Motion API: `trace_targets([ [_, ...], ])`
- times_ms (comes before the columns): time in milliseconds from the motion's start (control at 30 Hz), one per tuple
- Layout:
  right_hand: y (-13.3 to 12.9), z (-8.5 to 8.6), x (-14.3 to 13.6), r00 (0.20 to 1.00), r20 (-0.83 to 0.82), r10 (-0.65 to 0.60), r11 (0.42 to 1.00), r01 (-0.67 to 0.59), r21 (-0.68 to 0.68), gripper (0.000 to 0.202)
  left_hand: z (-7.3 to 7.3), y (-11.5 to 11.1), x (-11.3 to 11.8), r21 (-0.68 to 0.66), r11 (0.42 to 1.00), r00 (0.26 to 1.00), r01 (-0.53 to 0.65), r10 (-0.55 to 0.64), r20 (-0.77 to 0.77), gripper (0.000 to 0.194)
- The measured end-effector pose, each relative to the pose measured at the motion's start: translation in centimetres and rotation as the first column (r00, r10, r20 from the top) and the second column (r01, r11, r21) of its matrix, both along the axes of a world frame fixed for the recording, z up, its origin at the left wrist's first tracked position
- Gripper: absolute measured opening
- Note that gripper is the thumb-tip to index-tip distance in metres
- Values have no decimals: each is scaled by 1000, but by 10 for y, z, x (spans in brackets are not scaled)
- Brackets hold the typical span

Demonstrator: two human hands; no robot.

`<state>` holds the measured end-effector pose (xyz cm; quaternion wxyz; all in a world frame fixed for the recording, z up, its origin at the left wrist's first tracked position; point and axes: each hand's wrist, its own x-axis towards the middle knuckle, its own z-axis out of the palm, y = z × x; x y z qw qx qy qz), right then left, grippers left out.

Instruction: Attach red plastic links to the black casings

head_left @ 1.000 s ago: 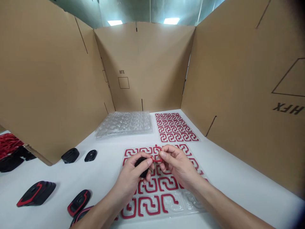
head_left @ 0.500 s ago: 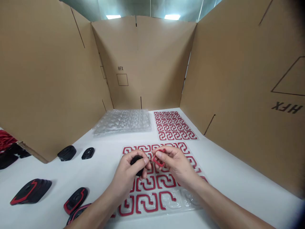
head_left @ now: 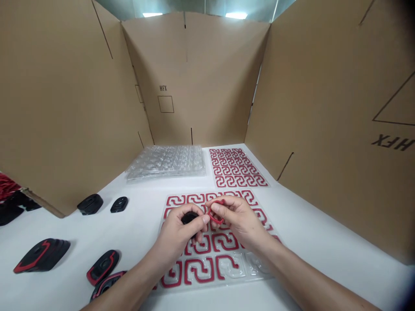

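Over a clear plastic tray (head_left: 240, 270) of red hook-shaped strips, my two hands meet. My left hand (head_left: 183, 226) is closed around a black plastic part (head_left: 189, 217), mostly hidden by the fingers. The left thumb and forefinger tips reach to the red strip's edge. My right hand (head_left: 238, 216) pinches that curved red trim strip (head_left: 216, 219) between thumb and fingers. In the tray's near row, a red strip (head_left: 223, 268) lies beside bare recesses at the right.
Black parts with red trim (head_left: 103, 267) lie at the left, with a stack of similar ones (head_left: 42, 255) farther left. Plain black parts (head_left: 119, 204) sit behind them. Clear empty trays (head_left: 167, 162) and a second filled tray (head_left: 238, 167) lie at the back. Cardboard walls (head_left: 207, 77) enclose the table.
My left thumb and forefinger have moved right, up to the red strip, and the black part has sunk deeper into that hand. The view has shifted slightly.
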<state>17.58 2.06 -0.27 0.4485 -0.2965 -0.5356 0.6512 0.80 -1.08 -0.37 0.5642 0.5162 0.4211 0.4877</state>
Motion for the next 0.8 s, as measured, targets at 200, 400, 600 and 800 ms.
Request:
trace_targets([
  [200, -1, -1, 0, 1000, -2, -4, 1000, 4, -28, 27, 2, 0, 1, -14, 1000, 1000, -18, 18, -10, 27],
  [400, -3, 5, -1, 996, 79, -30, 999, 26, 44, 26, 3, 0, 1, -4, 1000, 998, -12, 12, -64, 28],
  [600, -14, 15, -1, 951, 239, -196, 947, 121, 296, 26, -1, 3, 8, -88, 994, 995, -68, 73, 64, 42],
  [800, -3, 3, 2, 856, 399, -330, 873, 116, 473, 26, 0, 11, 7, -92, 988, 991, -121, 126, 50, 39],
])
